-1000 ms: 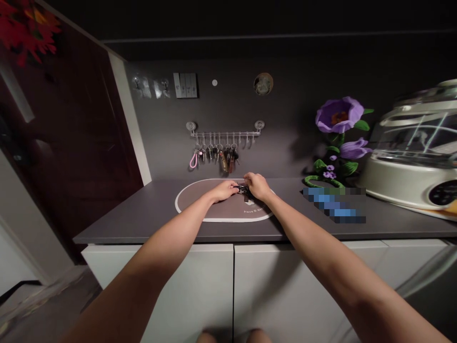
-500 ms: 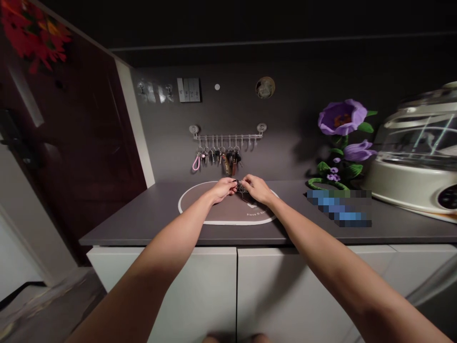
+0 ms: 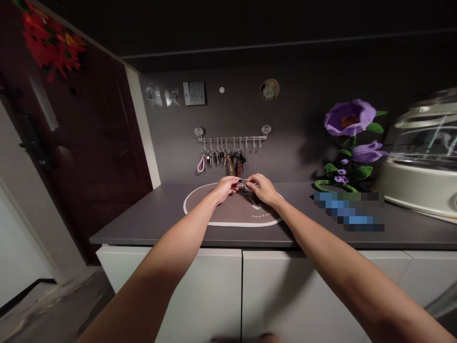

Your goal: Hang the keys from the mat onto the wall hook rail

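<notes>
Above the mat, my left hand (image 3: pixel 225 189) and my right hand (image 3: pixel 263 187) meet with fingers pinched. Between them is a small bunch of keys (image 3: pixel 246 187) on a metal ring, gripped from both sides. Its single keys are too small to tell apart. Below lies a brown oval mat (image 3: pixel 221 214) with a white rim and lettering. Behind my hands, a clear hook rail (image 3: pixel 232 138) on the wall carries several keys, a pink loop strap (image 3: pixel 201 164) and a brown key tag (image 3: pixel 230 166). Some hooks at its right end hold nothing.
The dark counter (image 3: pixel 143 219) runs over white cabinet doors (image 3: pixel 207 286). On the right stand purple craft flowers (image 3: pixel 352 118) and a cream appliance (image 3: pixel 421 186) with a clear top. A blurred-out blue patch (image 3: pixel 348 209) lies before them. A dark red door (image 3: pixel 89 133) is at left.
The whole scene has shifted slightly to the right as my head turned. My hands still grip the keys, with the ring showing a little more between my fingers.
</notes>
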The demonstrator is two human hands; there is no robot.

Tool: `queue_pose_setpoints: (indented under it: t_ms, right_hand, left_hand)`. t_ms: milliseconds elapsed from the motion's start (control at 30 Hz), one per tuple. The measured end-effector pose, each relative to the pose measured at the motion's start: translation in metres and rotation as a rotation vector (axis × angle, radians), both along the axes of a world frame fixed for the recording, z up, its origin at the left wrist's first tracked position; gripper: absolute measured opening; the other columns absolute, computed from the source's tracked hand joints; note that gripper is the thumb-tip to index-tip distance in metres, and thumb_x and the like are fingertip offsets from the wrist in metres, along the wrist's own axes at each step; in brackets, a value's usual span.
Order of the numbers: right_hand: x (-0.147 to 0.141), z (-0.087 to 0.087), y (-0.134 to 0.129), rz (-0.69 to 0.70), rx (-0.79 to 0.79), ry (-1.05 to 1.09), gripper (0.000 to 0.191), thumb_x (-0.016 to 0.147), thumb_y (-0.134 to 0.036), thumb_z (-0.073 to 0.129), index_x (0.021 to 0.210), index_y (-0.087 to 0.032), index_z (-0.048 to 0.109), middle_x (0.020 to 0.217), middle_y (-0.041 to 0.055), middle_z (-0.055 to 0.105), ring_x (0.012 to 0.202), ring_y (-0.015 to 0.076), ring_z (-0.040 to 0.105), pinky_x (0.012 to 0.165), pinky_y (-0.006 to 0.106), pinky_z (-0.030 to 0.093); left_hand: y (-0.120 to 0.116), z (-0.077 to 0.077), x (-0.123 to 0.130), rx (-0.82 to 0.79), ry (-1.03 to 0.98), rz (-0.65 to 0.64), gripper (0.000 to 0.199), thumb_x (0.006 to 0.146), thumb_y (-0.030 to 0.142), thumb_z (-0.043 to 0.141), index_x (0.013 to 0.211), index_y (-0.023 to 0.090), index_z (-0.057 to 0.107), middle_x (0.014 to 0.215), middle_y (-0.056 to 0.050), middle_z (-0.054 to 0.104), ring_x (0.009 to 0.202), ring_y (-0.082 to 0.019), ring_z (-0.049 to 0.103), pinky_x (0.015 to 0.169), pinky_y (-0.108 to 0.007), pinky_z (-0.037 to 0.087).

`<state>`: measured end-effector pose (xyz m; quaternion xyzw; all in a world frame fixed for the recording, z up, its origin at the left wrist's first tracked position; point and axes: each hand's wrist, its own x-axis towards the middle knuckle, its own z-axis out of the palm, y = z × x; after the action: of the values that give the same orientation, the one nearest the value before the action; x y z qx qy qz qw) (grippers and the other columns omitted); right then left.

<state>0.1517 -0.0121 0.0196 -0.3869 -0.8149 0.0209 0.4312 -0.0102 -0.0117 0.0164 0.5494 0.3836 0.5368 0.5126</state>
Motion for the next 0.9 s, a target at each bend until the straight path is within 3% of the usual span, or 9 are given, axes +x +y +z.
queue_pose_setpoints:
  t_ms: [133, 267, 400, 533, 900]
  right_hand:
    - [0.0, -0.002, 0.004, 0.031, -0.096, 0.139, 0.012, 0.074, -0.028, 0.052, 0.072, -0.017, 0.058, 0.077, 0.0026, 0.057, 0.072, 0.0126, 0.05, 0.069, 0.025, 0.039]
    - [0.0, -0.006, 0.01, 0.136, -0.254, 0.303, 0.016, 0.071, -0.033, 0.054, 0.073, -0.017, 0.056, 0.066, -0.0004, 0.055, 0.061, 0.0108, 0.048, 0.061, 0.024, 0.039]
    - [-0.002, -0.006, 0.009, 0.247, -0.381, 0.45, 0.022, 0.067, -0.037, 0.058, 0.075, -0.017, 0.054, 0.061, -0.0029, 0.053, 0.054, 0.009, 0.046, 0.056, 0.023, 0.039]
    - [-0.004, -0.003, 0.003, 0.28, -0.422, 0.503, 0.023, 0.064, -0.036, 0.061, 0.074, -0.016, 0.055, 0.062, -0.0027, 0.054, 0.054, 0.0078, 0.047, 0.056, 0.023, 0.04]
    - [-0.005, 0.003, -0.004, 0.39, -0.662, 0.697, 0.029, 0.058, -0.016, 0.069, 0.083, -0.017, 0.054, 0.079, 0.0016, 0.062, 0.058, 0.0084, 0.055, 0.059, 0.025, 0.047]
  left_hand:
    - [0.0, 0.0, -0.001, 0.015, 0.127, 0.06, 0.015, 0.073, 0.014, 0.049, 0.085, 0.013, 0.059, 0.058, 0.001, 0.055, 0.048, -0.005, 0.046, 0.049, -0.018, 0.032]
    - [0.001, -0.003, -0.001, 0.097, 0.251, 0.069, 0.018, 0.073, 0.015, 0.051, 0.087, 0.013, 0.061, 0.069, -0.002, 0.061, 0.059, -0.007, 0.052, 0.06, -0.021, 0.04]
    - [0.0, -0.003, -0.001, 0.408, 0.46, 0.172, 0.019, 0.073, 0.018, 0.053, 0.088, 0.014, 0.065, 0.089, -0.006, 0.064, 0.081, -0.013, 0.055, 0.08, -0.028, 0.041]
    - [-0.003, 0.001, -0.002, 0.663, 0.672, 0.26, 0.021, 0.075, 0.03, 0.056, 0.087, 0.017, 0.067, 0.09, -0.005, 0.065, 0.091, -0.017, 0.053, 0.088, -0.031, 0.037]
    - [0.0, 0.003, -0.002, 0.706, 0.791, 0.415, 0.015, 0.078, 0.022, 0.051, 0.077, 0.018, 0.065, 0.083, -0.004, 0.061, 0.086, -0.016, 0.05, 0.081, -0.029, 0.038]
